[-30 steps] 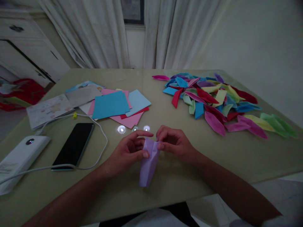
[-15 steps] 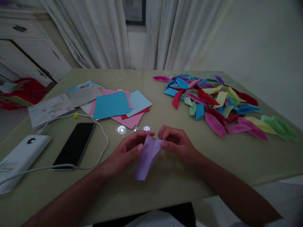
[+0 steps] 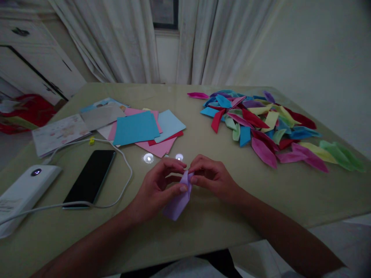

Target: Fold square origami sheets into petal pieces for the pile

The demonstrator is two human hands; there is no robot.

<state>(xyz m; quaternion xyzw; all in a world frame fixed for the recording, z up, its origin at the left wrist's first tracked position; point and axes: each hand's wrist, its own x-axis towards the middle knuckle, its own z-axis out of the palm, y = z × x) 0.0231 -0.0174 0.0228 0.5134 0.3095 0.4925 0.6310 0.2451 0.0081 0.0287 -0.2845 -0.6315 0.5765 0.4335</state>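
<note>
A folded piece of lilac paper point(image 3: 177, 204) is held tilted above the near part of the table, its lower end pointing toward me. My left hand point(image 3: 162, 185) grips it from the left, with the thumb pressed on its face and the other fingers curled behind. At its upper right corner, my right hand point(image 3: 213, 178) pinches the paper between thumb and fingertips. The fingertips of both hands almost meet at the top of the sheet. Part of the paper is hidden behind my left thumb and fingers.
Loose coloured sheets, with a blue sheet point(image 3: 135, 128) on top, lie at the back left. A black phone point(image 3: 90, 177), a white power bank point(image 3: 27, 195) and a white cable point(image 3: 130, 170) are on the left. Many folded paper pieces point(image 3: 261, 119) are heaped at the right.
The upper part of the lilac paper has been folded inward and looks narrower. My left thumb has moved right across it, and my right fingertips have shifted left.
</note>
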